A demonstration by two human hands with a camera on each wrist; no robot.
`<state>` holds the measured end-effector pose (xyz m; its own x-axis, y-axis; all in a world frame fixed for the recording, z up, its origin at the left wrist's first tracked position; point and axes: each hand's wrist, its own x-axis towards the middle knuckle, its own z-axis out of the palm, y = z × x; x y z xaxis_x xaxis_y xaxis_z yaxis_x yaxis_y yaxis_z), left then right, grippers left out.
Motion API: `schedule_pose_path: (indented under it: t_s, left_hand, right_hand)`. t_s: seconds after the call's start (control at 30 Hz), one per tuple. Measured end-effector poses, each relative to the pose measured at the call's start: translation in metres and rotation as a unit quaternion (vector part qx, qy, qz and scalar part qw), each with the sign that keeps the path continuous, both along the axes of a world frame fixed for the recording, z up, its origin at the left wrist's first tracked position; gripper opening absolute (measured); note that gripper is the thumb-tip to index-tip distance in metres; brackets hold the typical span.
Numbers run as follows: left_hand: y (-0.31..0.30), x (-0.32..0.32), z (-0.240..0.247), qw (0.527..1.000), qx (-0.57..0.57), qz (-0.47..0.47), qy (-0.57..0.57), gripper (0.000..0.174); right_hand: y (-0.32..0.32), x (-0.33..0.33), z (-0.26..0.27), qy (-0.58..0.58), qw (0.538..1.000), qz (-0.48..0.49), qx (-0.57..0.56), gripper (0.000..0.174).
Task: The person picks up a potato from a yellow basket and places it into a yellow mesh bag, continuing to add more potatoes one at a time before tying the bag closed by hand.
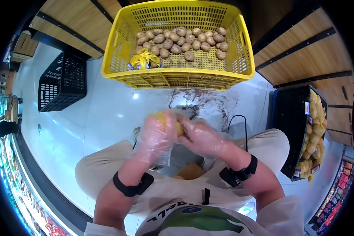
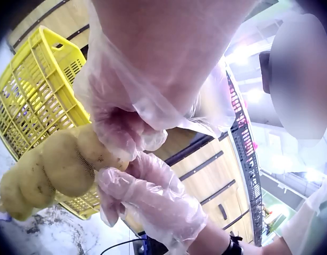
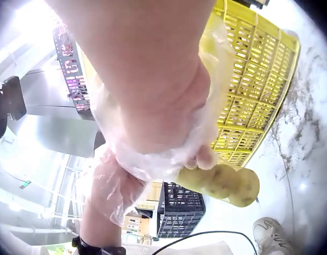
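Both hands wear clear plastic gloves and meet in front of the seated person's lap. Between them is a yellow net bag of potatoes (image 1: 179, 128), mostly covered by the hands in the head view. In the left wrist view the filled net bag (image 2: 65, 162) hangs out to the left, potatoes packed in a row. My left hand (image 1: 159, 131) grips the bag's end with curled fingers. Right beside it, my right hand (image 1: 202, 137) pinches the same end. The right wrist view shows the bag's potatoes (image 3: 222, 183) below the right hand's fingers.
A yellow crate (image 1: 177, 74) ahead holds loose potatoes (image 1: 181, 39) and a bundle of yellow netting (image 1: 144, 59). At right, a black crate (image 1: 291, 129) carries several netted potato bags (image 1: 312, 133). Another black crate (image 1: 63, 82) stands left. Dirt smears (image 1: 202, 104) mark the floor.
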<state>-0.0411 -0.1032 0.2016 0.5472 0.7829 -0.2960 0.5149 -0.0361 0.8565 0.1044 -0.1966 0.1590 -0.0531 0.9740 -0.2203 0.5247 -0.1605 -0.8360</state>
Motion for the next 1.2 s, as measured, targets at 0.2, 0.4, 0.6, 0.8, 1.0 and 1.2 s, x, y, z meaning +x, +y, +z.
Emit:
schedule_pose_path:
  t_s: [0.2,0.4,0.6,0.8,1.0,1.2]
  left_hand:
    - [-0.007,-0.011,-0.01,0.992,0.063,-0.109,0.001,0.027]
    - [-0.011,-0.01,-0.009,0.954,0.239,-0.183,-0.011,0.034]
    - [-0.012,-0.01,-0.016,0.903,0.328,-0.277,0.024,0.028]
    - [-0.01,-0.013,-0.021,0.933,0.274,-0.232,-0.005,0.015]
    - [-0.011,-0.015,-0.012,0.898,0.292,-0.324,0.058,0.018]
    - [-0.017,-0.013,-0.023,0.896,0.294,-0.332,0.018,0.015]
  right_hand:
    - [0.006,0.005,0.001,-0.131,0.988,0.035,0.076,0.052]
    - [0.007,0.002,0.007,-0.065,0.992,-0.065,0.091,0.052]
    - [0.001,0.006,-0.012,0.045,0.984,-0.039,0.167,0.065]
    - [0.001,0.008,0.008,0.1,0.993,0.056,-0.008,0.065]
    - [-0.001,0.013,-0.006,0.143,0.985,0.1,0.01,0.054]
    - [-0.001,0.005,-0.019,-0.088,0.993,-0.015,0.082,0.047]
